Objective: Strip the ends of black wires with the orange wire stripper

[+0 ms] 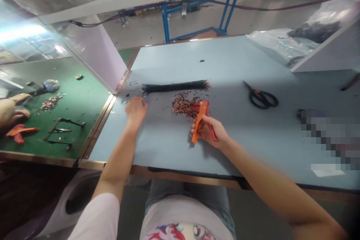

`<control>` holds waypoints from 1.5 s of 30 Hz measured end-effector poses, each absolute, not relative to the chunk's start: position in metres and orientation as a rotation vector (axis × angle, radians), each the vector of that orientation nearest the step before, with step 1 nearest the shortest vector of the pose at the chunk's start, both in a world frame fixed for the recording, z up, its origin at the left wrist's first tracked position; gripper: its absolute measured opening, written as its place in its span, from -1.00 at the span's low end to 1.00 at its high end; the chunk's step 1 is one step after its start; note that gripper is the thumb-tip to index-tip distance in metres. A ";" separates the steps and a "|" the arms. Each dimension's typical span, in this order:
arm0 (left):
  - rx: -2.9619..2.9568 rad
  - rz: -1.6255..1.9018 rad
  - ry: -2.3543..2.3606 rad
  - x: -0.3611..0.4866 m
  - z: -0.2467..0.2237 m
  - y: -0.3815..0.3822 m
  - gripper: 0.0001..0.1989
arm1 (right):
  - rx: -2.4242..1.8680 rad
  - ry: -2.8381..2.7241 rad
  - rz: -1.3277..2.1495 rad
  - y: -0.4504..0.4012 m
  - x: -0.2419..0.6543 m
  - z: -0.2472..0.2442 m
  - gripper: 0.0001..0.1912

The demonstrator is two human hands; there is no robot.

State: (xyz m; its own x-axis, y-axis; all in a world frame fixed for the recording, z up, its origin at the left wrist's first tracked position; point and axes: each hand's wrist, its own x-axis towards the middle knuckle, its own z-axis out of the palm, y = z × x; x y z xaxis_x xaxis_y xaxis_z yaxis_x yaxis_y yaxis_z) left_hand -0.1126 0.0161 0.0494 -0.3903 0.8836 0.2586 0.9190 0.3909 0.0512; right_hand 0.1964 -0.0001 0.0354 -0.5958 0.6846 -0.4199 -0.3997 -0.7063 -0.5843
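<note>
My right hand (209, 130) is wrapped around the handles of an orange and red wire stripper (203, 109), whose head points away from me. At its head lies a pile of short dark and coppery clippings (181, 105). Behind the pile, a bundle of black wires (177, 86) stretches left to right, its stripped ends fanned out at both sides. My left hand (136, 109) is just in front of the bundle's left end, resting near the table with its fingers curled together. A small dark spot shows at its fingertips, too small to name.
Black-handled scissors (263, 98) lie to the right on the blue tabletop (168, 138). Clear plastic bags (287, 45) sit at the back right by a white panel. On the green table (81, 101) at left are a co-worker's hands (19, 107), another orange stripper (21, 132) and a black frame (60, 131).
</note>
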 end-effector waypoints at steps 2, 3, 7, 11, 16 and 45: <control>-1.639 -0.345 -2.378 -0.121 0.044 0.018 -0.68 | -0.861 -0.593 2.285 -0.001 0.196 0.036 -0.73; -1.707 -0.364 -2.316 -0.122 0.041 0.018 -0.67 | -0.864 -0.599 2.286 -0.001 0.196 0.037 -0.73; -1.937 -0.269 -2.253 -0.118 0.029 0.019 -0.68 | -0.861 -0.608 2.283 -0.001 0.196 0.037 -0.73; -1.681 -0.151 -2.459 -0.139 0.028 0.023 -0.73 | -0.865 -0.587 2.287 0.000 0.196 0.037 -0.73; -1.349 -0.304 -2.532 -0.172 0.032 0.022 -0.77 | -0.884 -0.569 2.290 0.000 0.196 0.036 -0.74; -2.267 -0.283 -2.227 -0.070 -0.001 0.023 -0.38 | -0.905 -0.586 2.274 -0.002 0.193 0.036 -0.80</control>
